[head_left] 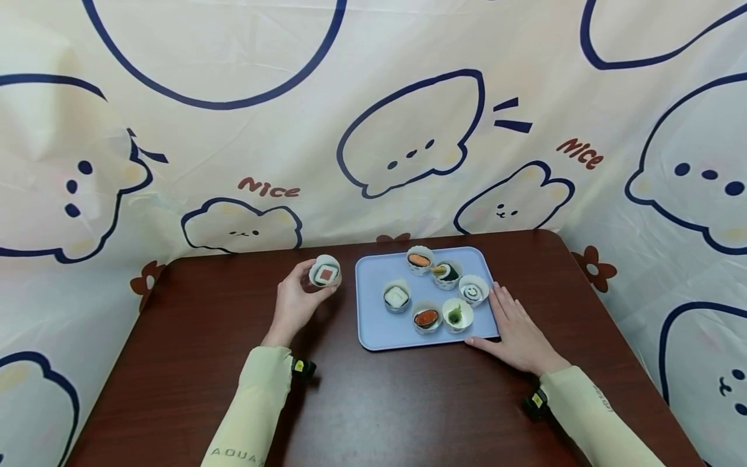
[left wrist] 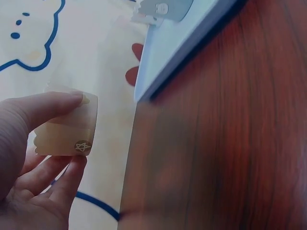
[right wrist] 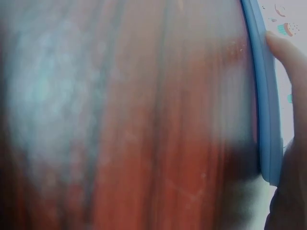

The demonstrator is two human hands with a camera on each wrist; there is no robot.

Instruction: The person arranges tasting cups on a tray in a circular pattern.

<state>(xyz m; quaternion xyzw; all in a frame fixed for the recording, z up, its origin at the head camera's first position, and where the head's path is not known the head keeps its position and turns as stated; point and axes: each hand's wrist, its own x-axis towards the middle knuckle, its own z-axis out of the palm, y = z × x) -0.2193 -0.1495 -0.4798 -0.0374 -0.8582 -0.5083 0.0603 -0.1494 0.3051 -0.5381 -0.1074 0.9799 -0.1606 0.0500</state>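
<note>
My left hand (head_left: 294, 305) pinches a small paper cup (head_left: 324, 271) between thumb and fingers, left of the tray and above the table. Inside the cup sits a white sushi piece with a red square centre. In the left wrist view the thumb presses the side of the pale cup (left wrist: 67, 129), which has a wavy rim and a small star mark. The light blue tray (head_left: 369, 279) bears several more cups of sushi. My right hand (head_left: 525, 334) lies along the tray's right edge, fingers straight, thumb at the near corner. In the right wrist view, the thumb touches the tray's rim (right wrist: 264, 96).
On the tray stand cups with orange-topped sushi (head_left: 419, 260), a cone-shaped roll (head_left: 447, 275), a white swirl piece (head_left: 473, 290) and a green-topped piece (head_left: 456, 316). The dark brown table (head_left: 385, 402) meets a cartoon-printed cloth (head_left: 327, 130) at the back and sides.
</note>
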